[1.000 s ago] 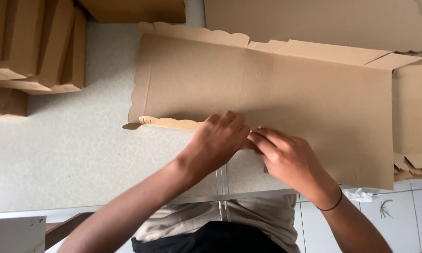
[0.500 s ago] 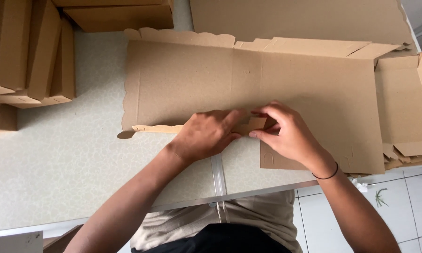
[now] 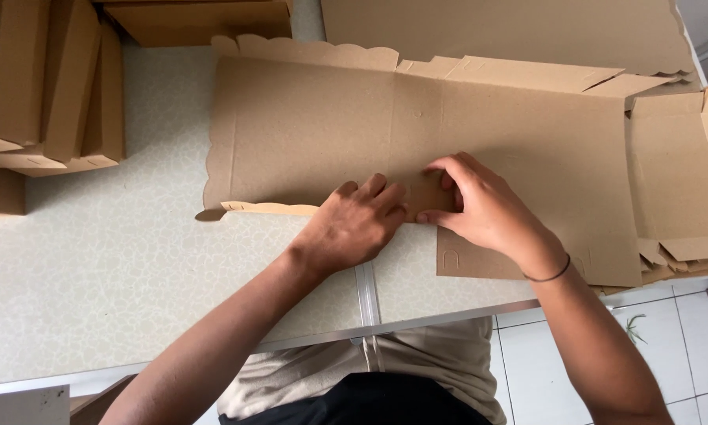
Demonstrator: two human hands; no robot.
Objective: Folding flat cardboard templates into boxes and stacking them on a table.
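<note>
Pale, speckled and faintly mottled, the bench [image 3: 94, 283] carried a large flat sheet of brown cardboard [image 3: 307, 126], an unfolded box blank with scalloped edges along its far and left sides. It lay across the middle of the bench, its near right corner reaching past the bench's front edge over the white tiled floor [image 3: 684, 346].

Both hands met at the sheet's near edge. The left hand [image 3: 354, 224] lay knuckles up, its fingers pressed down on a narrow flap [image 3: 267, 208] folded up along that edge. The right hand [image 3: 484, 208] rested just beside it, fingertips nearly touching the left's, thumb and fingers closed on a small cardboard tab [image 3: 429, 193] (a thin dark band circled that wrist). Neither grip was spread wide; both pinched or pressed the cardboard itself.

A stack of folded boxes [image 3: 47, 86] stood at the far left of the bench, well apart from the hands. More flat cardboard [image 3: 511, 31] lay beyond the sheet, and loose pieces [image 3: 676, 173] overlapped at the right.
</note>
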